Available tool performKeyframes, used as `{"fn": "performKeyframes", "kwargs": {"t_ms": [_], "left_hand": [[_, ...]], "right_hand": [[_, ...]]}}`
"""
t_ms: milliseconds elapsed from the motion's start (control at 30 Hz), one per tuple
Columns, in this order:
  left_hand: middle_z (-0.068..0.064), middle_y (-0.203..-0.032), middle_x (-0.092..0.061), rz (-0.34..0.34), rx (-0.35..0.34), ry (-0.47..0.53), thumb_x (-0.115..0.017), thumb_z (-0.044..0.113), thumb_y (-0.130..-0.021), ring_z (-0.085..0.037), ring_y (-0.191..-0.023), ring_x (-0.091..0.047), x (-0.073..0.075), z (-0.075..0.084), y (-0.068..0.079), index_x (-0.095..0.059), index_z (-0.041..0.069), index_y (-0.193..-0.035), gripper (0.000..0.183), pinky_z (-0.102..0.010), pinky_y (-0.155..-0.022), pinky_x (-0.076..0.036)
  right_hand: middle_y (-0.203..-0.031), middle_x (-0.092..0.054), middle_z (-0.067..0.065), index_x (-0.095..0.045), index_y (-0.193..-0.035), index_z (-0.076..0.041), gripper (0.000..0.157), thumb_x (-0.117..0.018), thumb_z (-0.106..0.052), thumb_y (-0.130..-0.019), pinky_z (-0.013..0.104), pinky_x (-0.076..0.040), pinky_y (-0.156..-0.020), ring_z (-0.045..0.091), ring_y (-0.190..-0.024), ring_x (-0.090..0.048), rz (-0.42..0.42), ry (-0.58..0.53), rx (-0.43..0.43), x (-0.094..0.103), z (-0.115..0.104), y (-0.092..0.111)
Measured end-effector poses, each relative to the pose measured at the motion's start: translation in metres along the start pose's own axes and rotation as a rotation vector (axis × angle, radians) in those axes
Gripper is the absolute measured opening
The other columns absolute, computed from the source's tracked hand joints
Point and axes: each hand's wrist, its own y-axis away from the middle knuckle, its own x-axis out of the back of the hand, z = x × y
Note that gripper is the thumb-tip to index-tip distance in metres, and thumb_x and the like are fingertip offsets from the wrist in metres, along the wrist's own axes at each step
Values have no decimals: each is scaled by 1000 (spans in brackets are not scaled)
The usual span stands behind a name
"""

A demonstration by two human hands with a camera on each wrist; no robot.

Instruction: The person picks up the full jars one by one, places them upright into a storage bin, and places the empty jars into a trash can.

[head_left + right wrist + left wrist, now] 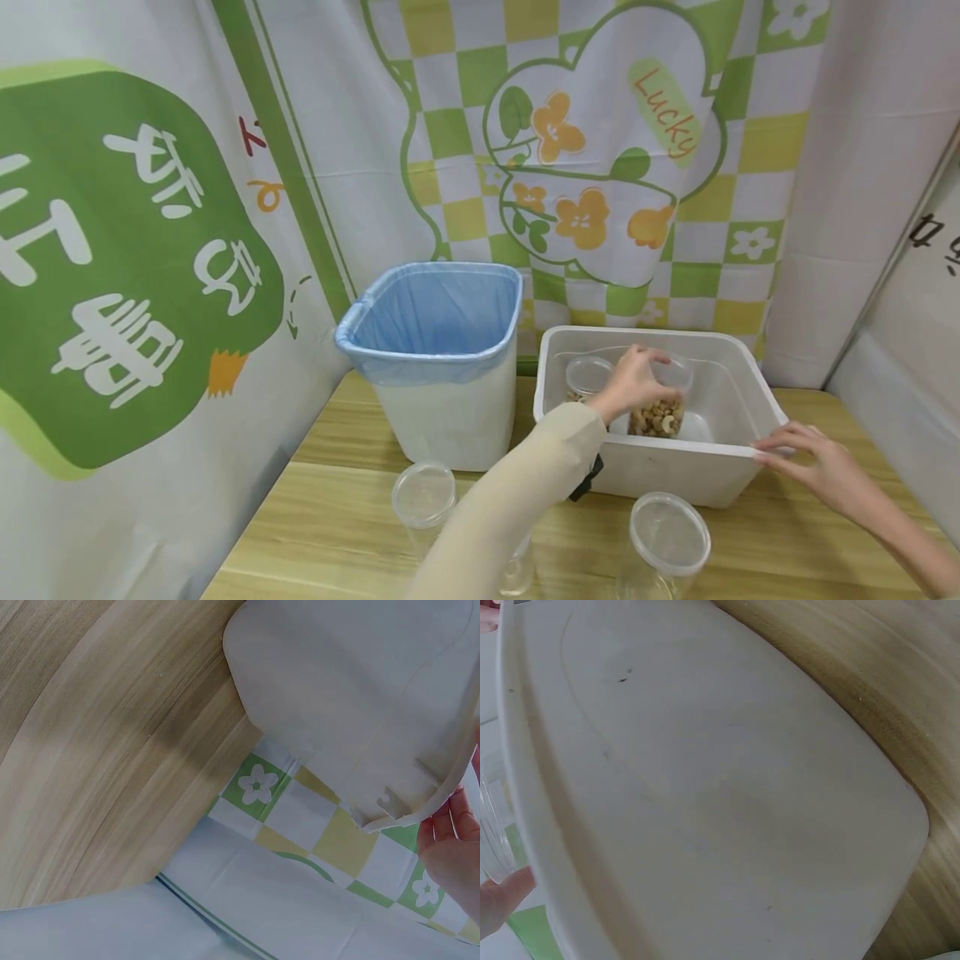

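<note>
A white plastic bin [675,467] stands on the wooden table. Inside it, my left hand [637,379] holds a clear jar of cashews [658,419] near its top, thumb on one side and fingers on the other. A second clear jar [588,375] with some nuts visible stands to the left in the same bin, partly hidden by the hand. My right hand [817,467] grips the bin's front right rim, its fingers over the edge. In the left wrist view the bin wall hides most of the held jar [495,817].
A white trash can [450,417] lined with a blue bag [435,312] stands left of the bin. Along the near side of the table [337,500] are clear lidded jars, one at left [424,496], one at right [670,533]. Another clear container [516,573] is partly behind my left sleeve.
</note>
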Motion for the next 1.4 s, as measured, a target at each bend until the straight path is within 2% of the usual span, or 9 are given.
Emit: {"fn": "performKeyframes", "kwargs": {"t_ms": [533, 733, 933, 1133, 1233, 1400], "left_hand": [[-3, -114, -49, -60, 35, 26, -78, 25, -65, -13, -103, -48, -13, -9, 3, -60, 12, -111, 51, -20, -85, -41], [-3, -118, -46, -82, 32, -6, -77, 27, -68, -15, -107, -47, -15, -8, 5, -59, 13, -112, 50, -20, -85, -41], [-2, -121, -46, -79, 25, -26, -77, 26, -67, -15, -110, -45, -17, -5, 4, -59, 15, -111, 49, -19, -91, -37], [-3, -123, -46, -98, 1, -83, -74, 28, -71, -14, -112, -44, -12, -1, 5, -58, 16, -114, 48, -18, -91, -36], [-4, -122, -47, -96, -18, -80, -70, 28, -74, -14, -112, -45, -8, 1, 7, -57, 15, -116, 45, -18, -90, -37], [-5, -121, -47, -95, -40, -24, -64, 24, -79, -15, -110, -46, 2, 4, 13, -57, 14, -116, 39, -21, -89, -39]], "right_hand": [[-85, -53, -17, -68, -81, -16, 18, -74, -7, -66, 7, -30, -68, -15, -88, -36, -14, 3, -30, 1, 1, 1], [-84, -52, -18, -68, -80, -14, 18, -74, -5, -64, 8, -32, -67, -15, -86, -36, 2, 21, -4, 1, 1, 0], [-85, -51, -19, -68, -80, -15, 18, -74, -7, -66, 8, -32, -66, -16, -87, -35, -16, 31, -13, 2, 1, -1], [-82, -55, -17, -68, -78, -15, 19, -76, -7, -62, 8, -33, -67, -15, -86, -37, -28, 65, 11, 4, 3, -8], [-81, -57, -17, -68, -77, -17, 19, -76, -10, -62, 14, -38, -65, -10, -84, -42, -58, 113, 10, 7, 1, -11], [-79, -61, -12, -67, -78, -19, 16, -76, -14, -65, 30, -44, -65, 0, -80, -50, -127, 178, -7, 11, -2, -15]]}}
